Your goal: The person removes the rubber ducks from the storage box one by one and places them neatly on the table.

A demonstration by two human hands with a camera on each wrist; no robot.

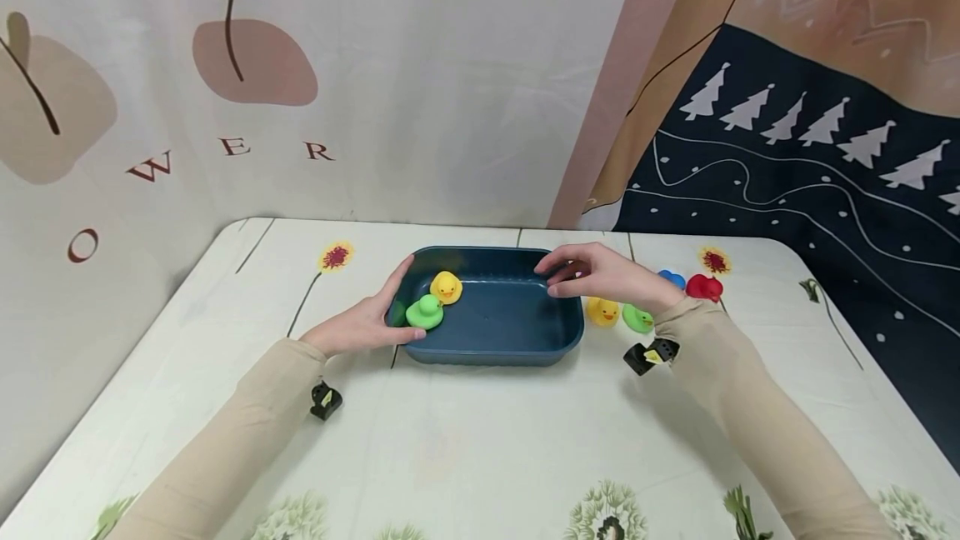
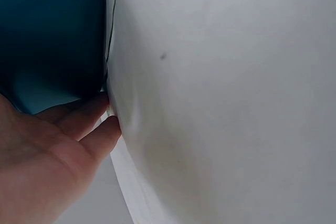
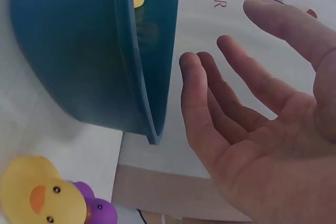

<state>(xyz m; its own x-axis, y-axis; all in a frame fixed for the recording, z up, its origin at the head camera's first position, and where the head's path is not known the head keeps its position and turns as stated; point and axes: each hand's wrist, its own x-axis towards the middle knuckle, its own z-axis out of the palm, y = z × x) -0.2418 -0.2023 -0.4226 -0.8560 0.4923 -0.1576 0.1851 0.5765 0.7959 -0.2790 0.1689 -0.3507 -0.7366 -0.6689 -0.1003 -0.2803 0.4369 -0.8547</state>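
Observation:
A dark blue plastic basin [image 1: 495,352] stands on the table, with a yellow rubber duck [image 1: 446,288] and a green rubber duck [image 1: 425,312] inside at its left end. My left hand [image 1: 367,319] holds that end, its thumb at the front rim and its fingers along the outer side. In the left wrist view, fingertips [image 2: 107,129] reach low against the basin wall [image 2: 52,40]. Over the basin's right end hovers my right hand [image 1: 592,273], fingers loosely bent and spread. The right wrist view shows nothing in this hand [image 3: 262,135].
Right of the basin sit another yellow duck [image 1: 602,312], a green duck [image 1: 638,319], a blue duck [image 1: 672,279] and a red duck [image 1: 704,287]. A purple duck [image 3: 100,211] is beside the yellow one. A flower-print cloth [image 1: 465,440] covers the table; printed curtains [image 1: 450,107] hang behind.

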